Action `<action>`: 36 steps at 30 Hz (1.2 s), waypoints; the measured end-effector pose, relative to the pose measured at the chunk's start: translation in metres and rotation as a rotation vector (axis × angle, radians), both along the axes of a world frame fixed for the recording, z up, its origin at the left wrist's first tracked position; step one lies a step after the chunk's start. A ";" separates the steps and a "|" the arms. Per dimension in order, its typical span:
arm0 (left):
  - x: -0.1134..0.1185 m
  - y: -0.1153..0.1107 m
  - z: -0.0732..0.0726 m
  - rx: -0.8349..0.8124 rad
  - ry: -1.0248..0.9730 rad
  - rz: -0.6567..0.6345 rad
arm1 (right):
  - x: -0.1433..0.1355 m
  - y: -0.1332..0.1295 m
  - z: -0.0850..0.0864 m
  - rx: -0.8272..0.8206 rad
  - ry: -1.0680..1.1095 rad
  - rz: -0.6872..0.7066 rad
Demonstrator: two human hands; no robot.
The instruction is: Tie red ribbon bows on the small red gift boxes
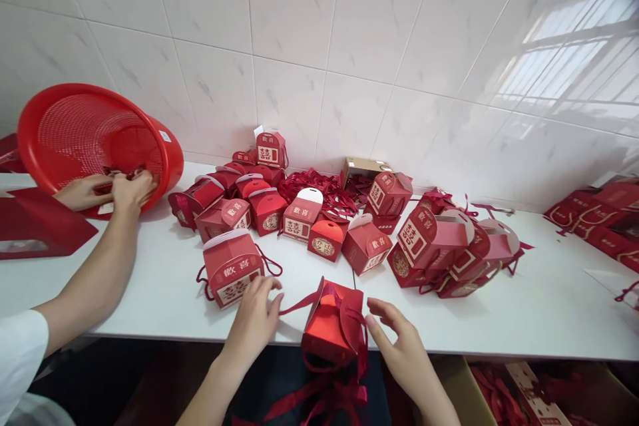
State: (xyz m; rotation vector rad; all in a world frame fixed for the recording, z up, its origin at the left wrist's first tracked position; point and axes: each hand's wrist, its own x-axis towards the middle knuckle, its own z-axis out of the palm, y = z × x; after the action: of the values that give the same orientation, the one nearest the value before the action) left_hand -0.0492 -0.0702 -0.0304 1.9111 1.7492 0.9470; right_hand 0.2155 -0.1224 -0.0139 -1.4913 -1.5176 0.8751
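A red gift box [332, 323] with a dark red ribbon across its top sits at the table's front edge; ribbon tails hang below it. My left hand [257, 313] is to its left, fingers bent and apart, close to the ribbon end and to a box with cord handles [232, 266]. Whether its fingertips touch either is unclear. On the right side of the ribboned box, my right hand [394, 333] has its thumb and fingers spread, with nothing between them. Behind stand several red boxes [299, 213] and a heap of dark red ribbons [319, 190].
At the left, another person's hands [122, 193] reach into a tipped red basket [172, 153]. Stacked boxes [449, 246] stand right of centre, with more bags [599, 213] at far right. An open carton [456, 379] lies below the table edge [524, 346].
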 end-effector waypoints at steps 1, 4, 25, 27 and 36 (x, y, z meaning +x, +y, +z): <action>0.007 0.000 0.005 0.015 -0.101 -0.053 | -0.002 -0.001 -0.004 -0.022 0.012 0.015; 0.031 -0.001 0.018 -0.094 -0.356 -0.240 | -0.013 0.003 -0.016 -0.031 0.073 0.032; 0.015 -0.030 -0.002 -0.158 -0.221 -0.169 | 0.000 0.005 -0.027 0.147 -0.042 -0.094; 0.019 -0.037 -0.003 -0.264 -0.340 -0.172 | -0.007 0.001 -0.033 0.003 0.025 -0.011; 0.041 -0.020 0.001 -0.351 -1.499 0.141 | -0.024 0.016 -0.050 -0.303 1.350 -0.215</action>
State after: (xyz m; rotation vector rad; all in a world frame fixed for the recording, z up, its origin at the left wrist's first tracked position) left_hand -0.0086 -0.0903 -0.0290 0.4303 0.9411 1.4008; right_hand 0.1917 -0.1065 -0.0635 -0.8067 -0.2289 1.5447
